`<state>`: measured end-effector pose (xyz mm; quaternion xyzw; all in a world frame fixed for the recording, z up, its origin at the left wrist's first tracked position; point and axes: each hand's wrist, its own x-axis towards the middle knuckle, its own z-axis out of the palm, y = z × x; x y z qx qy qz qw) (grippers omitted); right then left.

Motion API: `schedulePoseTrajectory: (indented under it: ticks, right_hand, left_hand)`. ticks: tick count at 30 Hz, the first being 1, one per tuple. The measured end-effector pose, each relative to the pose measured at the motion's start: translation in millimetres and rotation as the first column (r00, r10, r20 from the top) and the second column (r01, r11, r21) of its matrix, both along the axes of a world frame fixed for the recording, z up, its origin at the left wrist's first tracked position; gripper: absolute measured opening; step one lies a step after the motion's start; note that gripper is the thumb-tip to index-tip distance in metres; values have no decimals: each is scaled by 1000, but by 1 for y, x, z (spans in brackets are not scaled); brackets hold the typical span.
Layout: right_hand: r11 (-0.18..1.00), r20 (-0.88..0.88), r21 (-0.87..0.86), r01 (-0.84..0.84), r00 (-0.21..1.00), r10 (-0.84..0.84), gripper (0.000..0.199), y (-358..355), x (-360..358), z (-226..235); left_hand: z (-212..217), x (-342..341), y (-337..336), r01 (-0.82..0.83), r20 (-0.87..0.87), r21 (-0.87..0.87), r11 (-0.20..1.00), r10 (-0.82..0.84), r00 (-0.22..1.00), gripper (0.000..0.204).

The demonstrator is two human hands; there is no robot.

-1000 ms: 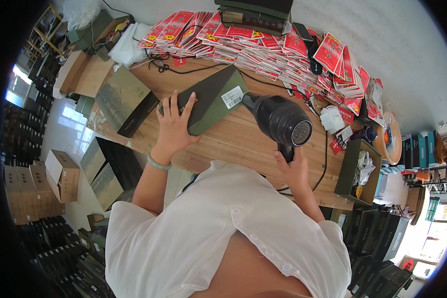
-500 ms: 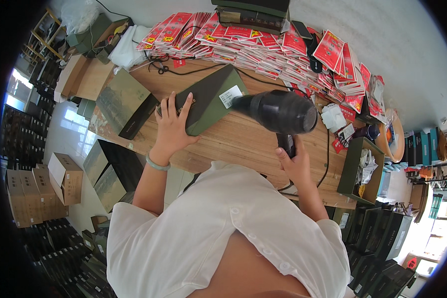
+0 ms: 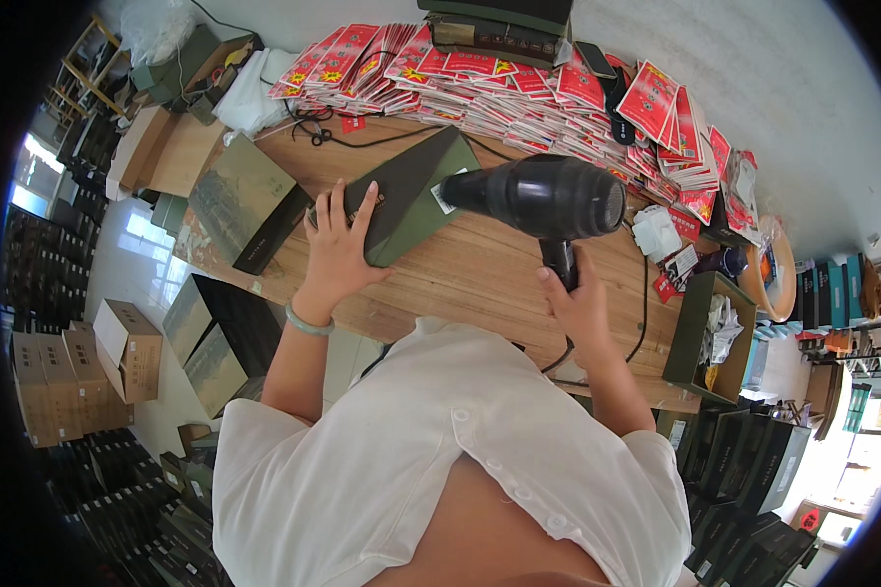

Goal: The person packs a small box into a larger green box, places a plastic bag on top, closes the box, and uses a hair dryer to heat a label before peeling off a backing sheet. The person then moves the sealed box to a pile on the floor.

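A dark green and black box [image 3: 416,201] lies tilted on the wooden table [image 3: 470,284]. Across its near left part rests my left hand [image 3: 341,235], fingers spread over the surface and thumb along the edge. My right hand [image 3: 578,298] grips the handle of a black hair dryer [image 3: 548,196]. The dryer's nozzle points left, close over the box's right end, and partly hides a white label [image 3: 440,196] there. To the left of my left hand stands another box [image 3: 250,201] with a landscape print and a black side.
Stacks of red printed packets [image 3: 499,88] line the table's back against the wall. A green open box [image 3: 710,338] of crumpled wrapping sits at the right edge. Black cord [image 3: 646,313] runs beside the dryer. Cartons [image 3: 127,352] and stacked boxes [image 3: 739,460] fill the floor on both sides.
The hair dryer has shifted slightly left and up in my right hand, its nozzle now covering more of the label. My left hand and the box have hardly moved.
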<state>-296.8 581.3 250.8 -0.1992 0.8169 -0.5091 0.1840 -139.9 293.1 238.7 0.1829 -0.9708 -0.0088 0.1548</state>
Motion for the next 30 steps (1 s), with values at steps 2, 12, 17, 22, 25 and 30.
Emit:
schedulePoseTrajectory:
  ticks: [2,12,17,22,25,30]
  right_hand:
    - [1000,-285,-14,-15,958,10,61,-5,-1,-6]
    - [999,-55,-4,-35,998,34,58,-19,-8,2]
    - [998,-138,-51,-27,990,20,59,-16,-8,-8]
    - [999,-180,-20,-27,983,23,61,-14,-7,-12]
    - [999,0,-48,-25,1000,25,62,-15,-5,-2]
    - [999,-137,-53,-13,991,6,61,-18,-5,-7]
  left_hand:
    - [0,0,-1,7,-12,4,1000,-7,1000,123]
    - [0,1,0,-8,4,27,1000,8,1000,123]
    - [3,2,2,-12,37,35,999,11,999,129]
    - [0,1,-2,-4,17,37,999,3,1000,120]
    - [-9,1,-8,4,-62,-30,1000,-6,998,97]
    - [-23,-1,-17,15,-153,-36,999,-20,988,71]
